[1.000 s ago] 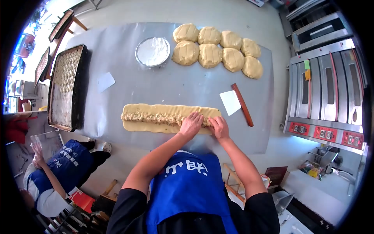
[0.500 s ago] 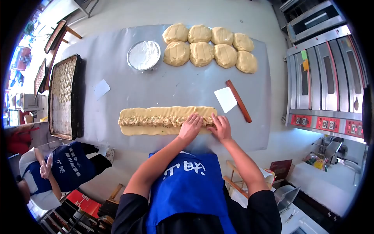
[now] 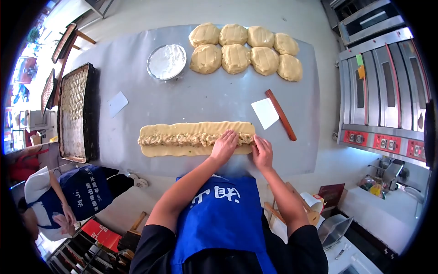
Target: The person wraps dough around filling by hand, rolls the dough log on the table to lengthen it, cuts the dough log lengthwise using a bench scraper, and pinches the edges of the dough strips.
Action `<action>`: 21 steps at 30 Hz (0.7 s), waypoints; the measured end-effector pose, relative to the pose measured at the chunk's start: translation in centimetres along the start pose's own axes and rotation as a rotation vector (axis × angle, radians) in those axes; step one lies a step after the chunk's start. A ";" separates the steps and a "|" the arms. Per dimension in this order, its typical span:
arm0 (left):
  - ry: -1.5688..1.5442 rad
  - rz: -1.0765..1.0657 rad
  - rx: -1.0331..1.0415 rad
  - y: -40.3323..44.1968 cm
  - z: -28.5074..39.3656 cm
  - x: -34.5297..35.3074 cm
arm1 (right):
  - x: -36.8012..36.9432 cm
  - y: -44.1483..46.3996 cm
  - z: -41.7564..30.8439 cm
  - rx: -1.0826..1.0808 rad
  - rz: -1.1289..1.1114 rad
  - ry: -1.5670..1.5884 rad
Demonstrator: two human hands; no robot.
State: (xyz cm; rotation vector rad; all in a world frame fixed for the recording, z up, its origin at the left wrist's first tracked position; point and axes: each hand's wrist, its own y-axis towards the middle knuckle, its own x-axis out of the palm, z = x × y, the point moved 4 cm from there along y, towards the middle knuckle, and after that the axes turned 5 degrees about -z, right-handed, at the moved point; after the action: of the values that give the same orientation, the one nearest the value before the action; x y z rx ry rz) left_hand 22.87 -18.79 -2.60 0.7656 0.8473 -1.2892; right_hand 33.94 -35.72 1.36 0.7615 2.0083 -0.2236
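Observation:
A long flat strip of dough [image 3: 182, 152] lies across the near part of the metal table, with a line of crumbly filling [image 3: 178, 139] along its middle. My left hand [image 3: 225, 145] rests on the filling toward the strip's right part, its fingers stretched out and lying flat, gripping nothing. At the strip's right end is my right hand [image 3: 262, 151], fingers extended and touching the dough's edge by the end of the filling.
On the table [image 3: 200, 100] are dough lumps [image 3: 235, 58], a bowl of white powder [image 3: 166, 62], two white scrapers [image 3: 265, 113] [image 3: 118, 104], a rolling pin [image 3: 281, 115] and a baking tray [image 3: 73, 132]. Another person [image 3: 68, 196] stands at the lower left.
My right hand has moved slightly right, from over the filling to the strip's end. My left hand stays on the filling. The other person's hands have moved down.

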 end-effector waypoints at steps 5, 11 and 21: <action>0.070 -0.015 0.030 0.0 0.6 -3.9 | 0.5 -1.0 -0.6 0.061 -0.035 -0.005; 0.091 -0.030 0.099 -1.0 -2.9 -1.4 | 1.7 0.2 -2.1 0.024 -0.048 -0.145; 0.205 0.070 -0.027 -1.1 0.0 -1.6 | 3.6 2.0 -2.2 -0.122 -0.001 -0.241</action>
State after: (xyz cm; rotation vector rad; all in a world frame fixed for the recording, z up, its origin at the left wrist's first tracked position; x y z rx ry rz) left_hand 21.68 -18.14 -1.20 0.9091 0.9916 -1.1474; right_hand 32.23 -31.64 -0.15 0.6252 1.7773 -0.1824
